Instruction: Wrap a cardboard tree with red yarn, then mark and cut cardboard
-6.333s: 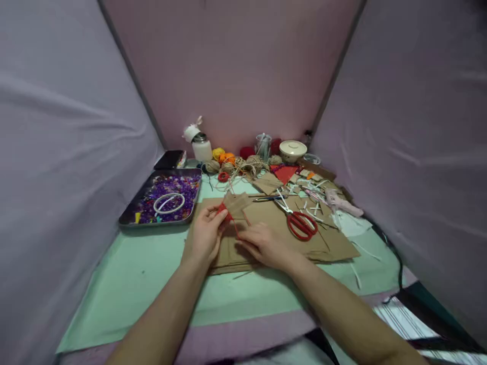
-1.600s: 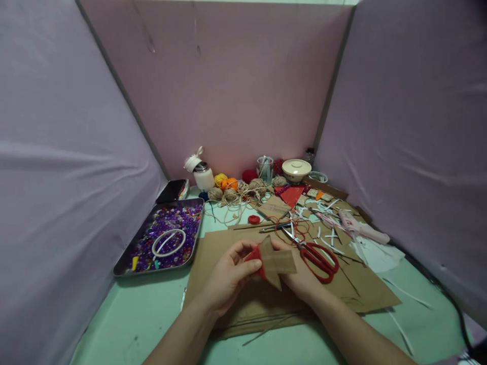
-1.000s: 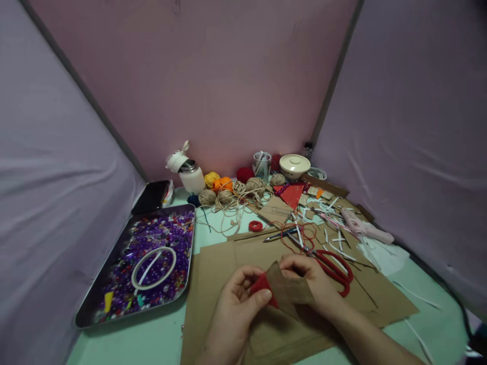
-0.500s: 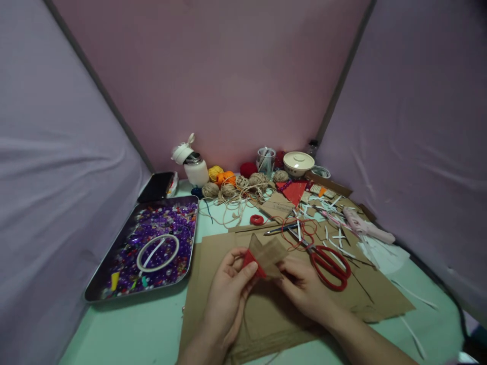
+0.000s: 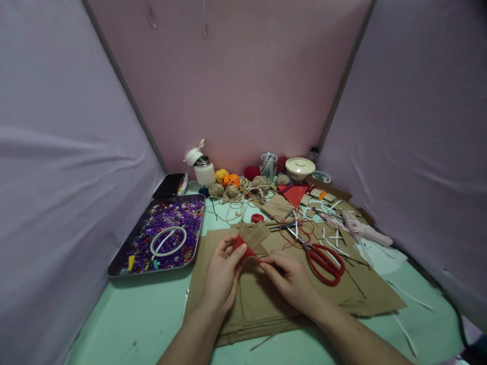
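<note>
1. Centre of frame: left hand (image 5: 222,276) pinches a small cut cardboard piece (image 5: 254,237), thumb pressed on its red yarn wrapping (image 5: 242,246). Piece held up, tilted, bare points toward upper right.
2. Just right of it, right hand (image 5: 291,279) appears to grip a short red strand (image 5: 256,258) at thumb and fingertip.
3. Judgement on handling: strand best drawn evenly, snug but not hard enough to bend the card; left thumb firm on the last turns, each turn laid flush beside its neighbour.
4. Beneath both hands, stacked cardboard sheets (image 5: 266,304).
5. Right of centre, red-handled scissors (image 5: 324,263); loose red loops (image 5: 282,227) lie near their blades, a likely snag.
6. Above the hands, small red coil (image 5: 257,218).
7. Left of frame, bead tray (image 5: 152,274).
</note>
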`<state>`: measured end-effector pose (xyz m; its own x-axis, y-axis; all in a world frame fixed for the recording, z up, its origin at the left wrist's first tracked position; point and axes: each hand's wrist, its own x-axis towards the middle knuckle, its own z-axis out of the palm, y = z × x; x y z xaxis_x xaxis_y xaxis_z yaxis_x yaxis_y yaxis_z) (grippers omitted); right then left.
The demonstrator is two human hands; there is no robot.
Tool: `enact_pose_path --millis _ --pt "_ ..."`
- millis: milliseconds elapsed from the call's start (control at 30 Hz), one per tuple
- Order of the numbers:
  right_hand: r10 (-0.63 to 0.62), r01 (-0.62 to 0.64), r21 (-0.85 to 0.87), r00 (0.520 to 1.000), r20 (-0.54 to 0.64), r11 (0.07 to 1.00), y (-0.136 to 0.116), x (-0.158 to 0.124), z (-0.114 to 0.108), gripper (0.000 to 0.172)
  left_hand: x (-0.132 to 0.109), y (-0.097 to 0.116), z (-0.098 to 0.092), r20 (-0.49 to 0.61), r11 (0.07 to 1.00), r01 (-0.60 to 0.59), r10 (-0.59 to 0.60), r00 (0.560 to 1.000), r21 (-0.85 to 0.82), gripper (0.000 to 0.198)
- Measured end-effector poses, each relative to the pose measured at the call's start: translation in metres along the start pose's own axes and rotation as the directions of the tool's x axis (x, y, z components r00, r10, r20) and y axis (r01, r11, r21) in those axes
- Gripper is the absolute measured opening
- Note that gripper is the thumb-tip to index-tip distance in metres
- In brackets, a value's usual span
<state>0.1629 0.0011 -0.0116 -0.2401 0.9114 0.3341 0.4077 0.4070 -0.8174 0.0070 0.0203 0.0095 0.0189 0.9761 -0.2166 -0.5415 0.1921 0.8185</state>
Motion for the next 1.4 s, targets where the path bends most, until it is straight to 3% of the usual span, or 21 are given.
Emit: enact_pose_path --millis 133,300,433,667,800,1100,1400 --pt "-0.021 0.021 -0.009 1.0 0.005 1.0 0.0 -0.002 0.001 0.015 0.001 0.0 -0.001 -0.02 0.989 -0.102 0.104 0.994 0.111 0.029" --pt "-0.095 0.099 -0.072 0.994 0.046 0.992 0.0 -0.006 0.006 0.014 -0.001 0.005 0.0 -0.014 0.887 -0.308 0.333 0.943 0.345 0.022" --pt "-0.139 0.142 -0.125 0.99 0.035 0.982 0.0 -0.008 0.006 0.015 -0.003 0.007 0.0 0.052 0.815 -0.34 0.359 0.932 0.469 0.018" --pt "-0.226 0.186 -0.337 0.971 -0.084 0.923 0.005 -0.002 -0.017 0.017 -0.003 0.003 -0.001 0.152 0.745 -0.234 0.178 0.972 0.625 0.02" --pt "-0.232 0.177 -0.306 0.96 -0.156 0.935 0.008 0.006 -0.031 0.017 -0.006 0.008 0.002 0.16 0.774 -0.115 0.017 0.987 0.623 0.026" --pt "-0.179 0.176 -0.184 0.984 0.001 0.967 0.01 0.015 -0.049 0.01 -0.006 0.006 -0.002 0.291 0.751 -0.071 -0.166 0.942 0.656 0.028" --pt "-0.112 0.115 -0.055 0.992 0.049 0.992 0.01 0.015 -0.052 0.009 -0.01 0.003 -0.004 0.359 0.789 0.048 -0.332 0.872 0.613 0.034"
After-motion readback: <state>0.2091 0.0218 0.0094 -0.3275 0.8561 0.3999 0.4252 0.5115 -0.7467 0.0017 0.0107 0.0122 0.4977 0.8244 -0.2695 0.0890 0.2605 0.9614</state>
